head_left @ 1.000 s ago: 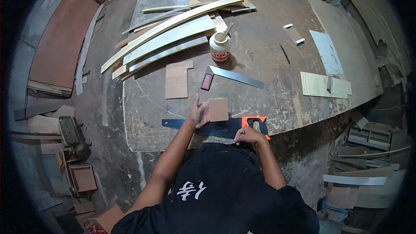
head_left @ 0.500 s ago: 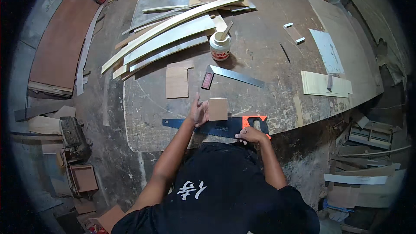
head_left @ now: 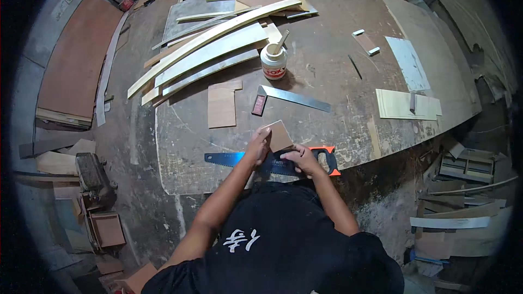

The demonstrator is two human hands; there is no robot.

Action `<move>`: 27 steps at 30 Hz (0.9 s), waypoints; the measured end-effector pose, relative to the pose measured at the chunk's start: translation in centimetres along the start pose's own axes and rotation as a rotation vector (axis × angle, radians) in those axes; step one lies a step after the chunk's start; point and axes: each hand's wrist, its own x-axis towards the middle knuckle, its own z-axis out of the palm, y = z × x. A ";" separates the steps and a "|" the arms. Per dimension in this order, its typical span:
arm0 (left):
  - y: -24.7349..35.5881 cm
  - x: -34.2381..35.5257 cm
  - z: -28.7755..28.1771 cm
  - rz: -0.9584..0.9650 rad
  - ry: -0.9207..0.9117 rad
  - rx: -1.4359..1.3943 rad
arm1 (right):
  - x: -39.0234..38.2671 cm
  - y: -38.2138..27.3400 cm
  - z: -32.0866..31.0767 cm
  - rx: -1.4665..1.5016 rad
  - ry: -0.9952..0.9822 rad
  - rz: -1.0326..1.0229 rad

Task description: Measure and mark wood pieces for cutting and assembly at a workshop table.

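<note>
Little has shifted since the earlier frames: both hands stay at the workbench's near edge. From the head view, the left hand (head_left: 258, 146) presses its fingers on the small square brown wooden piece (head_left: 279, 135); the right hand (head_left: 302, 159), at four o'clock from it, closes around the blue-bladed handsaw with orange handle (head_left: 229, 158). No cut shows; sawing looks still ahead.

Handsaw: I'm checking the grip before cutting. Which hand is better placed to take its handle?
Probably the right hand: it rests beside the handsaw's orange handle, while the left hand is on the small wood piece.
</note>
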 end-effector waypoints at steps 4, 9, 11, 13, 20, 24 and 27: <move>0.0 -0.2 1.1 0.073 0.110 0.261 | 3.9 2.4 -1.8 0.095 0.246 -0.073; -0.6 1.0 -0.5 0.038 0.059 0.490 | 7.1 2.4 -4.1 0.039 0.465 -0.200; -0.9 1.5 -1.6 0.067 0.136 0.594 | 8.1 2.4 -4.6 0.039 0.475 -0.266; -0.6 1.9 -2.4 0.251 0.291 1.136 | 8.3 2.2 -5.4 -0.130 0.562 -0.339; 0.4 1.3 -2.5 0.300 0.211 1.234 | 6.3 2.1 -6.1 -0.507 0.635 -0.325; 0.4 1.1 -1.4 0.294 0.176 1.310 | 6.2 2.3 -6.0 -0.621 0.602 -0.347; 0.6 1.5 -0.5 0.238 0.163 1.284 | 5.6 0.9 -4.8 -0.613 0.583 -0.232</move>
